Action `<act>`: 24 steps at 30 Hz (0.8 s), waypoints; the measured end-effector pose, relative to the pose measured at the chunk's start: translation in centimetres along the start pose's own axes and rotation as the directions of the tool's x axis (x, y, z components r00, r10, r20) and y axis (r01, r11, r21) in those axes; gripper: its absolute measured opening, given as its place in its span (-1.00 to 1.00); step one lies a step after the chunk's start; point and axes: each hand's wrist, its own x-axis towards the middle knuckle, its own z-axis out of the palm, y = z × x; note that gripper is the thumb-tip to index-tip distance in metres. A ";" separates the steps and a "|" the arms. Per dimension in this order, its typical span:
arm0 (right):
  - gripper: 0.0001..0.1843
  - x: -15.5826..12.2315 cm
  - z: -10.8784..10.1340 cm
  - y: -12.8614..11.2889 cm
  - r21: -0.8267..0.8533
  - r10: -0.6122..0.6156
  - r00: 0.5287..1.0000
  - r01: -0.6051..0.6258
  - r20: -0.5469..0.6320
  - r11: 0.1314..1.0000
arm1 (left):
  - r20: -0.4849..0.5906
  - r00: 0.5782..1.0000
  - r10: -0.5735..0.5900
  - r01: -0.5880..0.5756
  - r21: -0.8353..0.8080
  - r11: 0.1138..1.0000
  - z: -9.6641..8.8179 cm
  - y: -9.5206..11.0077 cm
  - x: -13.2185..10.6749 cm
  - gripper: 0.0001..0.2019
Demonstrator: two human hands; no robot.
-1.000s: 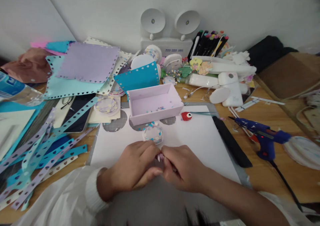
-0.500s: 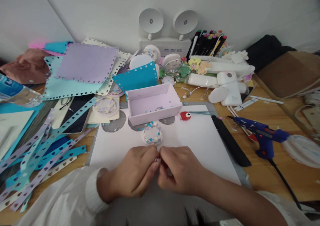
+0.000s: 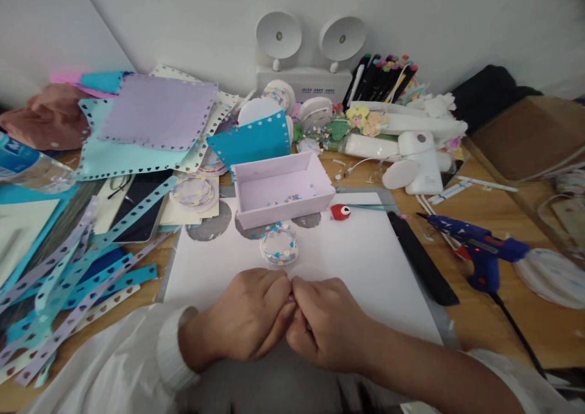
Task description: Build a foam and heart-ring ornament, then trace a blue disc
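Observation:
My left hand (image 3: 249,319) and my right hand (image 3: 326,322) are pressed together at the near edge of a white sheet (image 3: 365,261), fingers curled and pinched on one tiny pinkish piece between the fingertips; I cannot make out what it is. Just beyond the hands sits a small round paper ring (image 3: 279,246) dotted with blue and white bits. Behind the ring stands an open lilac box (image 3: 283,191) with a few confetti pieces inside. Neither hand touches the ring or the box.
Punched paper strips (image 3: 77,267) and coloured sheets (image 3: 155,112) pile up on the left. A blue glue gun (image 3: 479,249) lies on the right, with a black strip (image 3: 423,258) beside the sheet. Red-handled tweezers (image 3: 340,211), markers (image 3: 384,75) and a white twin-head lamp (image 3: 311,48) sit at the back.
Both hands have slid a little toward me and closed tighter together, hiding more of the small piece. Nothing else on the desk has moved.

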 end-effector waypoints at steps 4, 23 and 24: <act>-0.91 -0.2 0.1 0.0 0.040 0.057 0.998 -0.058 0.031 0.998 | 0.022 1.000 -0.022 0.022 -0.005 1.000 0.1 0.1 0.0 -0.73; -0.76 0.8 -1.8 0.9 0.734 0.069 0.985 -0.166 0.160 0.659 | 0.114 0.936 -0.333 0.329 -0.623 0.710 -1.9 1.5 0.7 -0.62; -0.76 0.7 -1.8 0.9 0.728 0.066 0.985 -0.162 0.158 0.667 | 0.135 0.933 -0.333 0.340 -0.630 0.698 -1.8 1.4 0.7 -0.62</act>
